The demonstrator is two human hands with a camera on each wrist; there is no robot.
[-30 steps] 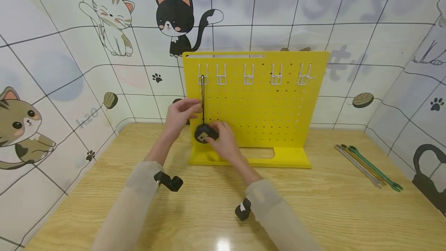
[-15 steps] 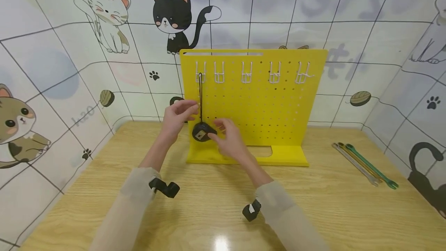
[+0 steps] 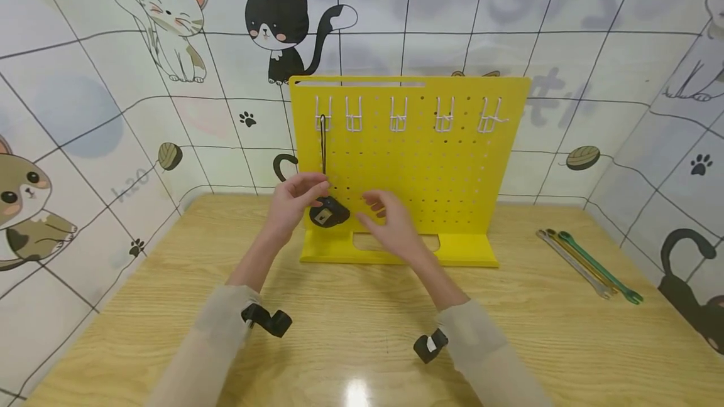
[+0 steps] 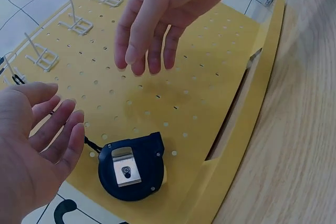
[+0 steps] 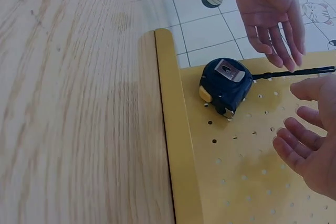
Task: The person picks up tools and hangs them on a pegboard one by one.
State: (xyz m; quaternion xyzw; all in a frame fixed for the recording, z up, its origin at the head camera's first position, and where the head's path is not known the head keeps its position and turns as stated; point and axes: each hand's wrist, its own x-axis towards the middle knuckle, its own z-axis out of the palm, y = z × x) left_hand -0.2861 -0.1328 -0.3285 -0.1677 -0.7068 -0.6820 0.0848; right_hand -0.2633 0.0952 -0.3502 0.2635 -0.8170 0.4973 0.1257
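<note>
Tape measure (image 3: 329, 212) hangs by its black cord (image 3: 323, 143) from the leftmost hook (image 3: 323, 114) of the yellow pegboard (image 3: 452, 162), near the board's lower left corner. Left hand (image 3: 291, 200) and right hand (image 3: 390, 222) hover beside it, fingers loosely spread, holding nothing. A knock might swing it or slip the cord off. Wooden table (image 3: 362, 331); wrenches (image 3: 588, 265) by its right edge; cat-patterned walls (image 3: 85, 112).

A dark blue tape measure (image 3: 329, 213) with a silver belt clip hangs by its black wrist strap (image 3: 323, 146) from a white hook (image 3: 323, 114) on the yellow pegboard (image 3: 452, 162).
</note>
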